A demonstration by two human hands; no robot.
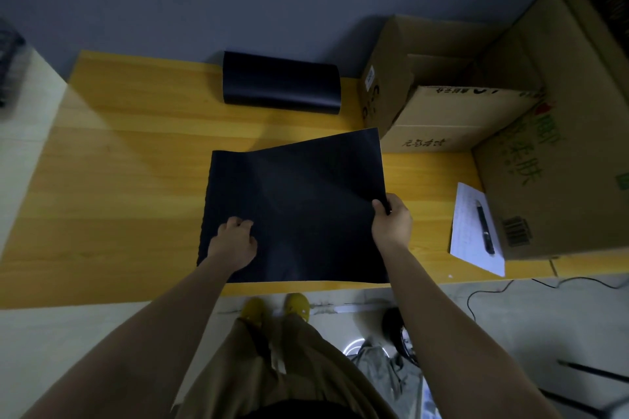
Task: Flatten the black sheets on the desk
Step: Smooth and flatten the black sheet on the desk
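step: flattening the black sheet (299, 211) lying near-centre on the desk (112, 180); looks like mid-step, not finished
sheet: lying mostly on the desk top, near edge just inside the desk's near edge; far-right corner is lifting off the surface, a soft crease is running across the middle
left hand (235, 241): resting knuckles-up on the sheet's near-left part, fingers curled under, pressing it down; not gripping anything that I can see
right hand (391, 221): pinching the sheet's right edge between thumb and fingers, closed on it, holding that side slightly raised
second sheet: a rolled sheet (280, 82) is sitting at the far edge of the desk against the wall, untouched, well apart from the hands
right side: cardboard boxes (452, 105) are crowding the far right; paper (473, 224) with a pen (485, 231) on it is lying near-right, close to the sheet's right edge
next move, my read: lowering the right edge and smoothing outward while the left hand is anchoring; far-right corner needs pressing
after that: the rolled one is waiting to be unrolled
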